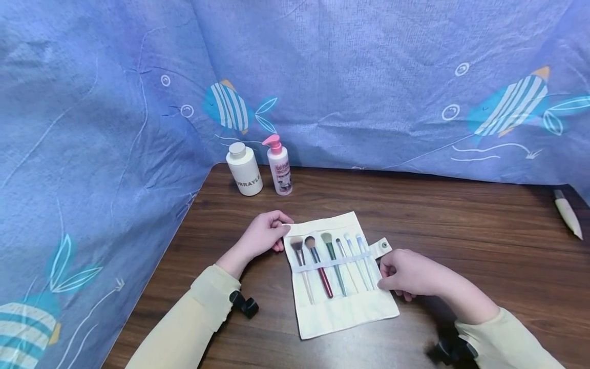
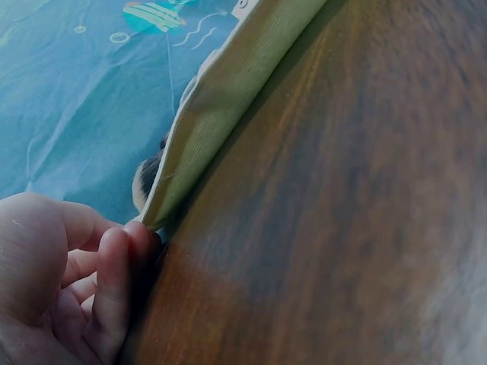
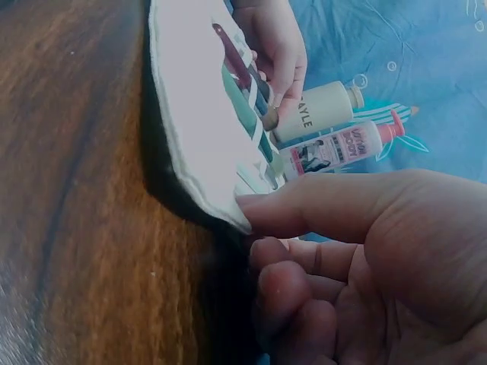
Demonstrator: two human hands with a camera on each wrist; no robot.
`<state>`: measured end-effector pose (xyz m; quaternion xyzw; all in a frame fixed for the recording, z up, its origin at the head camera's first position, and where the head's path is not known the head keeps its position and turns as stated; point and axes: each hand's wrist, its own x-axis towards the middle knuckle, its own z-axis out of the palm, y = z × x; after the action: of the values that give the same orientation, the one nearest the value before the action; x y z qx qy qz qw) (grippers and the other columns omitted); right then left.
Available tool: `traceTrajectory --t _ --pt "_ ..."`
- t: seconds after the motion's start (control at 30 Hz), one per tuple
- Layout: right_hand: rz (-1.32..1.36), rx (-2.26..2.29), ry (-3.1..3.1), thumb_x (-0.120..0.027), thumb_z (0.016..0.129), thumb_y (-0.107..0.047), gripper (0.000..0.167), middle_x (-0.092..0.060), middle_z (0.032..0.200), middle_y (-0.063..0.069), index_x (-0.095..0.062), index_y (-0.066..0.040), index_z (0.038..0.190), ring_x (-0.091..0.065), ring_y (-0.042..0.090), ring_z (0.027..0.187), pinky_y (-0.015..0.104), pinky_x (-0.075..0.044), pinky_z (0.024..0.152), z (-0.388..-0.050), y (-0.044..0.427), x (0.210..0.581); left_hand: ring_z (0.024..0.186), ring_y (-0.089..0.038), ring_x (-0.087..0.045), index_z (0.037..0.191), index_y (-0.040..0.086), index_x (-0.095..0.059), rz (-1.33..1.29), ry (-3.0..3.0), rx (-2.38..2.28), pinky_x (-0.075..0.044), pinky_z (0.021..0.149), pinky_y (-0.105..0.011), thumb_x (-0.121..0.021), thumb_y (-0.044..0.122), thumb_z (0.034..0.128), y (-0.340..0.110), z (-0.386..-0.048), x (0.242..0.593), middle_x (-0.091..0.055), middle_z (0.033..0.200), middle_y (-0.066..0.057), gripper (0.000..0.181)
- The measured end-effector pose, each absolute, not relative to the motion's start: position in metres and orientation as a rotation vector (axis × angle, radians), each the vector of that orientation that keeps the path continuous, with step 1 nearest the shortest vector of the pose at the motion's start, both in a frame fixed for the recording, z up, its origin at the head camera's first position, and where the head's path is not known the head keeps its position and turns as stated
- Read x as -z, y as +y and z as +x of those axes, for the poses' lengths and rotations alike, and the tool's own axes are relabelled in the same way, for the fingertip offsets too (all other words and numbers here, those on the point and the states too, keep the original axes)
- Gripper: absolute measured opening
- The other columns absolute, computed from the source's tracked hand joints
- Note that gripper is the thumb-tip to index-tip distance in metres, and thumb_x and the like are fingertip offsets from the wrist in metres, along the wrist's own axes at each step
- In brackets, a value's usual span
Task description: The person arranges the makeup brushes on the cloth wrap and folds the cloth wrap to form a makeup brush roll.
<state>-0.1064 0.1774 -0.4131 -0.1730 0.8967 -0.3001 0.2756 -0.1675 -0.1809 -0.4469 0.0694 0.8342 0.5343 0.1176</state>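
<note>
A white cloth brush roll lies unrolled in the head view, tilted slightly on the table. Several makeup brushes sit side by side under its pale elastic band. My left hand pinches the roll's upper left corner between thumb and fingers. In the left wrist view, that cloth edge is raised off the wood. On the other side, my right hand pinches the roll's right edge, below a small snap tab. The right wrist view shows the thumb on top of the cloth and curled fingers beneath.
A white bottle with a grey cap and a pink pump bottle stand at the back left. Far right lies a pale-handled tool, perhaps a knife. A blue fish-print curtain hangs around the brown wooden table.
</note>
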Motion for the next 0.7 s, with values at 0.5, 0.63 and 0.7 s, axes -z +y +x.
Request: traceTrajectory --t 0.5,0.63,0.7 --pt "-0.54 0.935 2.627 -0.063 0.091 -0.016 0.012 -0.044 0.062 -0.007 -0.056 -0.014 0.081 -0.046 0.009 0.056 0.025 -0.04 0.05 -0.122 0.192 0.421 0.051 -0.013 -0.062 0.106 0.0 -0.065 0.203 2.434 -1.537 -0.054 0.051 -0.025 -0.06 0.003 0.0944 -0.181 -0.168 0.445 -0.066 0.067 -0.006 0.013" --pt "-0.466 1.019 2.521 -0.064 0.098 -0.021 0.016 -0.052 0.064 0.0 -0.055 -0.009 0.092 -0.055 0.014 0.048 0.03 -0.05 0.043 -0.121 0.195 0.422 0.051 -0.014 -0.062 0.105 0.002 -0.066 0.206 2.439 -1.524 -0.054 0.051 -0.024 -0.06 0.004 0.0939 -0.181 -0.168 0.446 -0.065 0.066 -0.004 0.013" --pt "-0.448 1.042 2.437 -0.068 0.097 -0.024 0.022 -0.055 0.064 0.003 -0.055 -0.007 0.097 -0.058 0.019 0.044 0.035 -0.052 0.04 -0.121 0.197 0.421 0.052 -0.014 -0.062 0.106 0.002 -0.066 0.209 2.438 -1.522 -0.053 0.051 -0.024 -0.06 0.004 0.0941 -0.181 -0.168 0.447 -0.065 0.066 -0.004 0.013"
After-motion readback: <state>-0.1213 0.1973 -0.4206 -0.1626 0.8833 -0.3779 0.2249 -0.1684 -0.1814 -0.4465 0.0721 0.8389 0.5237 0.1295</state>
